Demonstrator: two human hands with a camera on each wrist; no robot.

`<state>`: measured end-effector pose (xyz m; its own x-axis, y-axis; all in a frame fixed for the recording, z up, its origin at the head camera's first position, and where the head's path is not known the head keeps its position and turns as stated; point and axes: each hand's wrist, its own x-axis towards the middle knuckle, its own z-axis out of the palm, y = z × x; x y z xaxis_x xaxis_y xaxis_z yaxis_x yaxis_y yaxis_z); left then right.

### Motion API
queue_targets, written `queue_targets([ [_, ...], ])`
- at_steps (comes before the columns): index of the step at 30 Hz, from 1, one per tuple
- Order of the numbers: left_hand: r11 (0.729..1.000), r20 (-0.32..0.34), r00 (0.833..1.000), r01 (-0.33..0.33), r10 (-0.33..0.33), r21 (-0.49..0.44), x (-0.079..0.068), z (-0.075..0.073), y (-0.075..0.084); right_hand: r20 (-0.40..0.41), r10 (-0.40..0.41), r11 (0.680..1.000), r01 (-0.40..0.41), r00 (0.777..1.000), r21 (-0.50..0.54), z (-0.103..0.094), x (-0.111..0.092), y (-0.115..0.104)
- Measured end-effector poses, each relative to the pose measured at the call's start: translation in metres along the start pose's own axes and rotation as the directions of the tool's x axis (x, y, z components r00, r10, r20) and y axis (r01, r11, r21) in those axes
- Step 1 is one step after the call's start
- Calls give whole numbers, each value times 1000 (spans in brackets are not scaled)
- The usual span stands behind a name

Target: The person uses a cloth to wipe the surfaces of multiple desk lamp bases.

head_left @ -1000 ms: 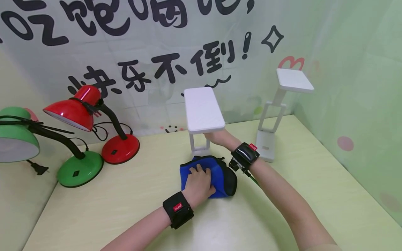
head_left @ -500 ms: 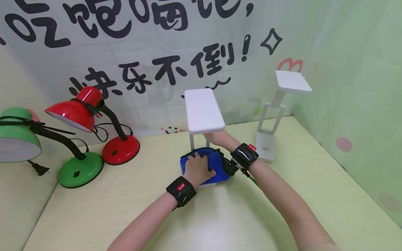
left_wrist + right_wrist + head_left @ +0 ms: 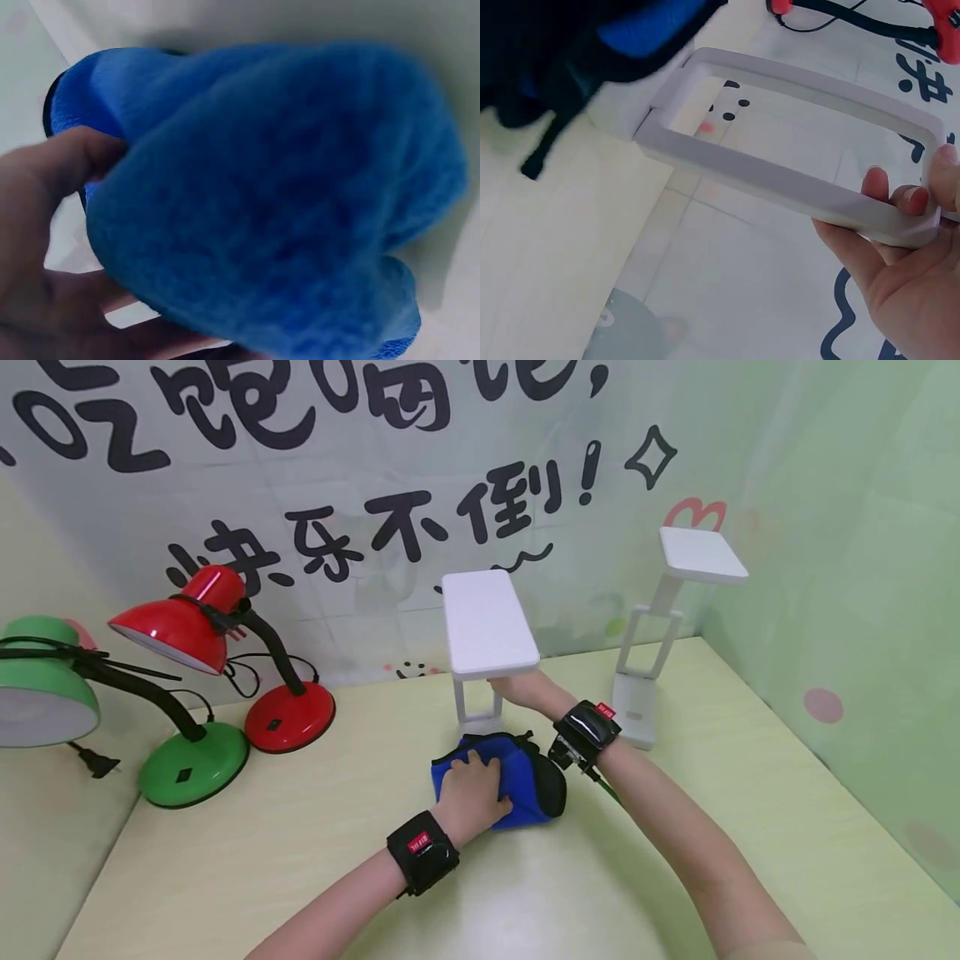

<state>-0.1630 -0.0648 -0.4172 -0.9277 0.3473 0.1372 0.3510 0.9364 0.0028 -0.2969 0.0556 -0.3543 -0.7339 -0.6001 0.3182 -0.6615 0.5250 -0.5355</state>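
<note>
My left hand (image 3: 474,800) grips a blue cleaning cloth (image 3: 519,777) with black edging over the base of a white folding desk lamp (image 3: 489,620). In the left wrist view the thumb lies on one side of the cloth (image 3: 277,172) and the fingers on the other. My right hand (image 3: 528,692) is behind the lamp's flat head and partly hidden by it. From the right wrist view, that hand (image 3: 907,270) holds the upper end of the lamp's open rectangular frame (image 3: 757,169), fingers curled round it. The cloth hides most of the lamp's base.
A second white folding lamp (image 3: 636,710) stands to the right of my right forearm. To the left are a red desk lamp (image 3: 288,718) and a green one (image 3: 193,768), their cords loose. A printed curtain (image 3: 360,602) hangs behind the pale wooden table (image 3: 187,877).
My left hand slid the cloth away over the lamp base, then back toward me, close to where it was a second ago. The right hand and the lamp have stayed put.
</note>
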Motion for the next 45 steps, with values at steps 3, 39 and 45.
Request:
queue_targets([
  [3, 997, -49, 998, -35, 38, 63, -10, 3, 5, 15, 29, 1000, -29, 999, 6, -3, 0, 2],
  [39, 994, 45, 998, -37, 41, -101, -27, -1, 4, -156, 209, 962, -174, 965, 211, -93, -8, 112],
  [45, 878, 191, 980, 140, -56, -458, -14, -17, -37, -425, 177, 984, -173, 888, 48, -68, -17, 100],
])
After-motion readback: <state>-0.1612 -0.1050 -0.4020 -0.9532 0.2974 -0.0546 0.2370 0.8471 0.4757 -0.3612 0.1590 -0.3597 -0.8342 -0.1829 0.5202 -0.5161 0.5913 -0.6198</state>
